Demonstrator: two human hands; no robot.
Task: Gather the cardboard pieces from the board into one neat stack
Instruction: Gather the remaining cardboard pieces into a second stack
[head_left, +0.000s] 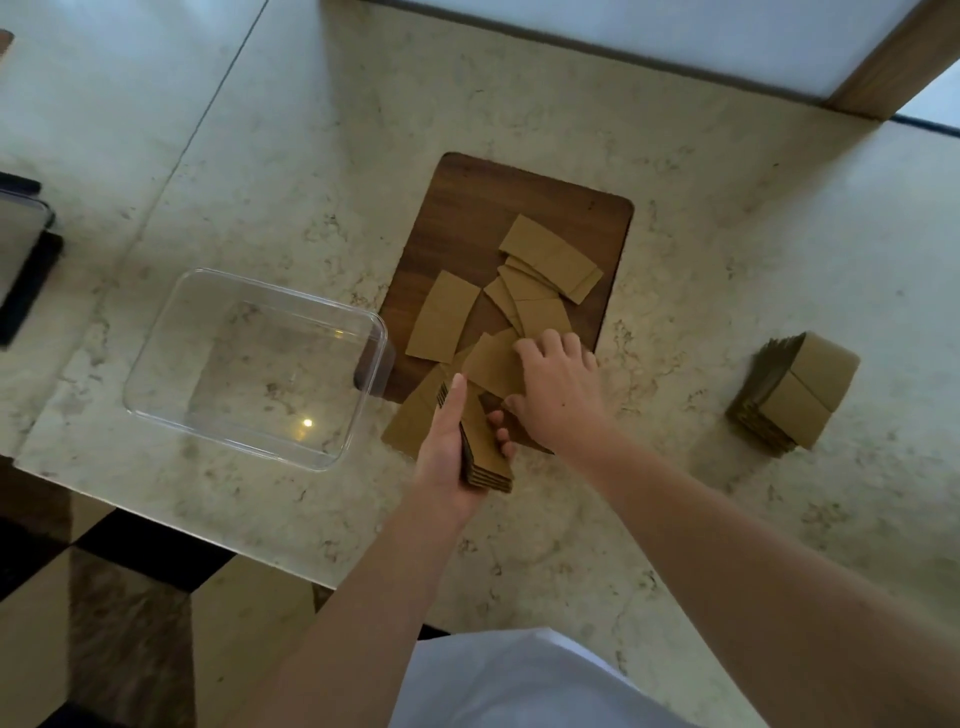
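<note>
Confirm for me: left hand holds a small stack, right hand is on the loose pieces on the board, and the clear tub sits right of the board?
Not quite. In the head view the clear tub sits left of the board, not right. The rest holds: left hand holds a small stack, right hand is on the loose pieces.

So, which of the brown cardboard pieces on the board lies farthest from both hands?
The flat brown cardboard piece topping the overlapped pile at the dark wooden board's far right; the others lie nearer the hands.
</note>
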